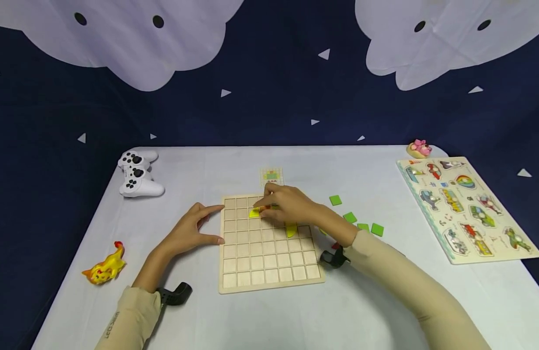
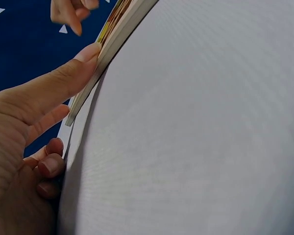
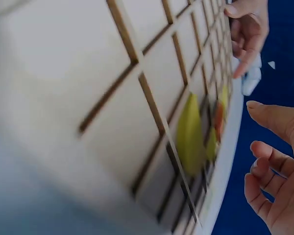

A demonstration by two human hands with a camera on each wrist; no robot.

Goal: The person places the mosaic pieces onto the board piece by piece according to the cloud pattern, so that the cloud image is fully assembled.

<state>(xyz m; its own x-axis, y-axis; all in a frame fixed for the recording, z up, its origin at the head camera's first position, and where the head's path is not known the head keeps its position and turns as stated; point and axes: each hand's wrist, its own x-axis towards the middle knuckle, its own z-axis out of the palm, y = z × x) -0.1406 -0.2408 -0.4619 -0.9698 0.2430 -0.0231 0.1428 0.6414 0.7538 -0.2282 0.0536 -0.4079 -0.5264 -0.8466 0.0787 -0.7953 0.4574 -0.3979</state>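
Observation:
A square wooden grid board point(image 1: 260, 262) lies on the white table. My left hand point(image 1: 190, 231) is at its left side, thumb and index finger spread apart and touching the edge; the left wrist view shows the thumb point(image 2: 88, 56) against the rim. Over the upper part of the board hovers my right hand point(image 1: 291, 204), its fingertips beside a yellow tile point(image 1: 254, 213). In the right wrist view its thumb and fingers point(image 3: 267, 200) stand apart with nothing between them. Another yellow piece point(image 1: 291, 230) sits in the grid below that hand, and an orange-red piece point(image 3: 219, 117) shows farther along.
Several green tiles point(image 1: 350, 217) lie right of the board, partly behind the right forearm. A small pattern card point(image 1: 271, 176) is beyond the board. A white game controller point(image 1: 138, 175) and a yellow toy point(image 1: 105, 266) are at left; a picture puzzle point(image 1: 466, 209) and pink toy point(image 1: 420, 148) at right.

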